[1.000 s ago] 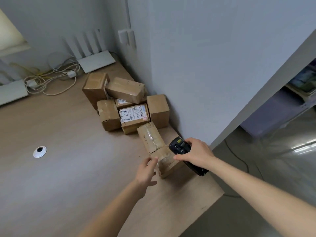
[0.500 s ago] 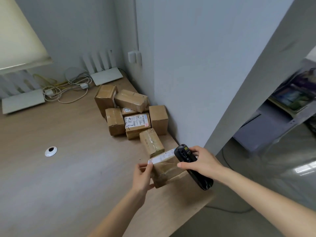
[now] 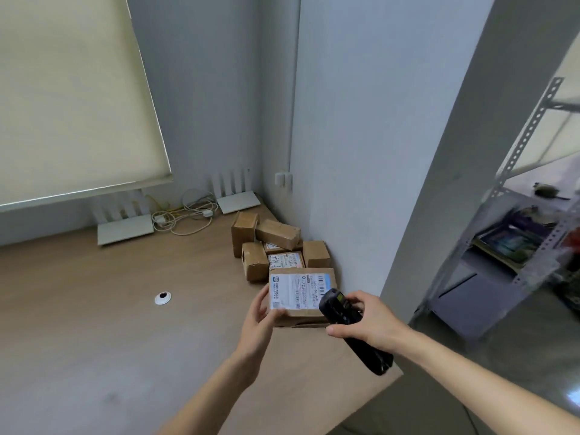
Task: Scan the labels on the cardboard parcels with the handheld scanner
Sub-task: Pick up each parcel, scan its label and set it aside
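Parcel [image 3: 301, 296] gripped by left hand [image 3: 259, 321], label [image 3: 296, 290] facing up; scanner [image 3: 351, 328] clasped in right hand [image 3: 367, 321], just right, head overlapping label's near-right corner.

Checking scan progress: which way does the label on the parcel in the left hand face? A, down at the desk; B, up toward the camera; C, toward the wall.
B: the white label on the held parcel shows fully, its barcode in view, beside the scanner.
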`<state>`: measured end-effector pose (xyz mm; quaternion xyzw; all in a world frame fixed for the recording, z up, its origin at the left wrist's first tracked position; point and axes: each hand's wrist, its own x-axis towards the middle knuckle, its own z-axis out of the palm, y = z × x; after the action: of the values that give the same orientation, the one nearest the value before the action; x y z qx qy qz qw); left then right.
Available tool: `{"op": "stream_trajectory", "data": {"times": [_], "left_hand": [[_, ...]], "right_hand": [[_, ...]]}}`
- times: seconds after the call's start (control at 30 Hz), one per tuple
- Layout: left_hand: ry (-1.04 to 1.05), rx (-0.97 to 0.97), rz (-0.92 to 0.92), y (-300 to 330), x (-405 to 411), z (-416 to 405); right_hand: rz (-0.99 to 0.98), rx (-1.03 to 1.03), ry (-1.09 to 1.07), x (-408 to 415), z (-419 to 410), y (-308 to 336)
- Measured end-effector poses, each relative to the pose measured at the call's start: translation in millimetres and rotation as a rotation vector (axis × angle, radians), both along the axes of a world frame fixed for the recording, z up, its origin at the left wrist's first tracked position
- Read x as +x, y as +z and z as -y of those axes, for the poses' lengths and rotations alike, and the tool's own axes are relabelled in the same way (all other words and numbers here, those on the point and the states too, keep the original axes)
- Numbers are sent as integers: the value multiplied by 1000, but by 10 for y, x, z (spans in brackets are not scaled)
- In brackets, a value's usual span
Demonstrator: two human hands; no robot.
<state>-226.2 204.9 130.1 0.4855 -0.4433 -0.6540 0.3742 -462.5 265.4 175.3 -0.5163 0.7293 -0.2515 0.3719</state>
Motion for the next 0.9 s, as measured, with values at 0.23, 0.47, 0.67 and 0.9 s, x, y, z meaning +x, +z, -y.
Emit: {"op": "stream_trajectory", "data": {"times": [0.23, 0.47, 0.67, 0.9], "left_hand": [[44, -157, 43, 615, 771, -215], [130, -278, 183, 1132, 1506, -222], [254, -418, 302, 1567, 1867, -183], [396, -523, 390, 1943, 2080, -158]], "right_hand": [[-68, -30, 155, 675, -163, 461], [-286, -118, 300, 1158, -38, 991], [-520, -189, 382, 1400, 184, 1465], [-708, -222, 421, 1578, 366, 1860]]}}
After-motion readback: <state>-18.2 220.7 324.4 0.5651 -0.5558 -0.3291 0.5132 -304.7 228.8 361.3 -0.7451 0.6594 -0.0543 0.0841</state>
